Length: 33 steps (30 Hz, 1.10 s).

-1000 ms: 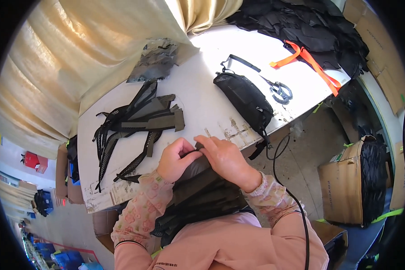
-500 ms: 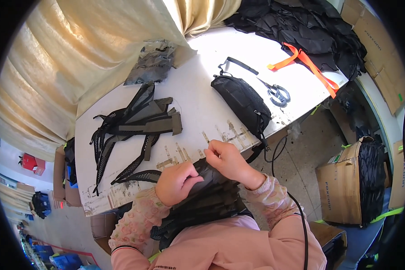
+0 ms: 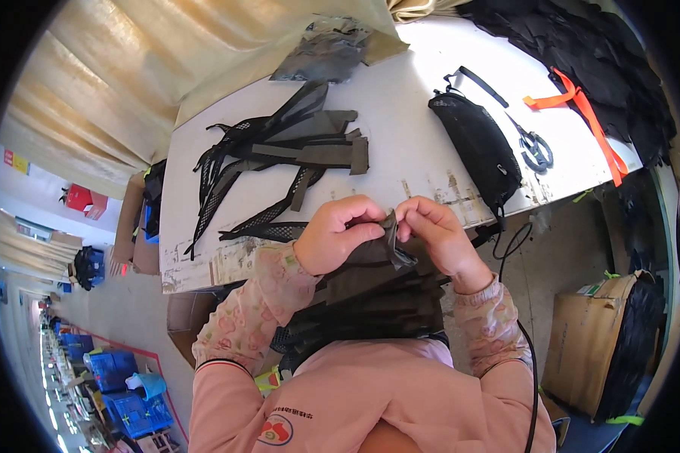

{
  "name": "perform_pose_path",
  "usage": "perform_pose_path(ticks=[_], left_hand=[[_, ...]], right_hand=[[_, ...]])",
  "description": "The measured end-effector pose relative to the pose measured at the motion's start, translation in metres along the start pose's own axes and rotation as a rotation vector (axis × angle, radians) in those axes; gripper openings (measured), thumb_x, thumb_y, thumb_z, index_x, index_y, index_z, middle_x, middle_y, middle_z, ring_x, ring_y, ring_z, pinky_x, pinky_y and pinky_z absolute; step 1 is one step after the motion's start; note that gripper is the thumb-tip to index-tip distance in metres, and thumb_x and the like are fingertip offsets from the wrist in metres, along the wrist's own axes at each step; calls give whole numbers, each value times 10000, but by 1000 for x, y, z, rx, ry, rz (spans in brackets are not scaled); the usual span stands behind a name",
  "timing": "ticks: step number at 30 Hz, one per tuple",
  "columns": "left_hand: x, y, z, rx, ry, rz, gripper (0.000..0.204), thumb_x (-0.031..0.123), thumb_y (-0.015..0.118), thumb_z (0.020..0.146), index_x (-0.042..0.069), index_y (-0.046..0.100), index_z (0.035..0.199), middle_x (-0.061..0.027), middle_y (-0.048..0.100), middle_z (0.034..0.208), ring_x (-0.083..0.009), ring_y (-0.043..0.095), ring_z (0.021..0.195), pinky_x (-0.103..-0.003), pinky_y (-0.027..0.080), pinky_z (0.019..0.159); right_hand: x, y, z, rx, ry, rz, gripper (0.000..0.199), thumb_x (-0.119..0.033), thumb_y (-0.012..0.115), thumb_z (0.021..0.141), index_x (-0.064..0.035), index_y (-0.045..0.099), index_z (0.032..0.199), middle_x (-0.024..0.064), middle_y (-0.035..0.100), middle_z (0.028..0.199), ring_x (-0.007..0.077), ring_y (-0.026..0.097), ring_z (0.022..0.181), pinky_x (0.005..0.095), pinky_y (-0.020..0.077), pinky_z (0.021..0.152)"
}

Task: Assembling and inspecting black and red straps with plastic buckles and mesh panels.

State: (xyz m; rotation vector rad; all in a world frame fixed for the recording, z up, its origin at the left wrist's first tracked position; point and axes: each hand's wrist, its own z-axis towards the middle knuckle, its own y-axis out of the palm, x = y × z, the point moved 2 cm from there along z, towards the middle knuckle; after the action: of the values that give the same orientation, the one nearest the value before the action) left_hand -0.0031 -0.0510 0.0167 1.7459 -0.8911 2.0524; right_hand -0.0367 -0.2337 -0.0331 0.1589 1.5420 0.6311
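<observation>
Close together over my lap, my left hand and my right hand pinch a dark grey fabric piece between thumbs and fingers. Its edge stands up folded between them. Across my lap lies a stack of dark fabric pieces, some with black mesh. Black mesh and grey fabric strips are heaped on the table beyond my left hand. A black zippered pouch with a strap rests beyond my right hand, with dark-handled scissors beside it.
The white table has a worn near edge. An orange strap and a black fabric pile lie at far right. A clear plastic bag sits by the curtain. A carton stands on the right; a black cable runs past my right arm.
My hands have come level with each other, the right one lower. A folded edge of the fabric now shows upright between the fingers. The view has shifted, so the table things appear farther right and higher.
</observation>
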Motion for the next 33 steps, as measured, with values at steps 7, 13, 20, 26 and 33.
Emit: perform_pose_path(ticks=[7, 13, 20, 26, 33], left_hand=[[4, -10, 0, 45, 110, 86, 151, -40, 567, 800, 11, 631, 928, -43, 563, 796, -139, 538, 754, -264, 428, 698], [4, -18, 2, 20, 163, 19, 186, -13, 550, 812, 48, 641, 962, -23, 522, 753, -123, 484, 695, -250, 393, 655], [2, -10, 3, -98, -121, 196, 296, 94, 608, 827, -7, 591, 1104, -38, 623, 941, -79, 536, 800, -230, 431, 740], [-16, -7, 9, -126, -304, 86, 274, 180, 645, 836, -5, 628, 1037, -82, 654, 940, -99, 569, 881, -262, 448, 803], [-85, -42, 36, 206, 94, 716, 331, 240, 651, 809, 61, 591, 1081, -114, 565, 1043, -263, 552, 973, -358, 436, 846]], right_hand=[[14, 15, -8, -325, 161, 300, 241, -140, 612, 874, -10, 559, 1070, 33, 597, 933, 114, 556, 858, 270, 442, 822], [12, 18, -8, -99, 104, 324, 98, -85, 555, 900, -25, 523, 970, 43, 594, 805, 139, 571, 651, 262, 480, 612], [4, 5, -6, 321, -344, -759, 84, -70, 527, 918, -52, 517, 999, 3, 543, 729, 88, 491, 562, 222, 424, 531], [-17, -1, -11, 296, -261, -511, 191, -100, 605, 879, -41, 526, 1043, -28, 473, 718, 41, 458, 631, 210, 400, 571], [-7, -2, -9, 203, -302, -1094, 261, -103, 690, 770, -10, 578, 986, 135, 579, 874, 284, 582, 796, 344, 469, 706]])
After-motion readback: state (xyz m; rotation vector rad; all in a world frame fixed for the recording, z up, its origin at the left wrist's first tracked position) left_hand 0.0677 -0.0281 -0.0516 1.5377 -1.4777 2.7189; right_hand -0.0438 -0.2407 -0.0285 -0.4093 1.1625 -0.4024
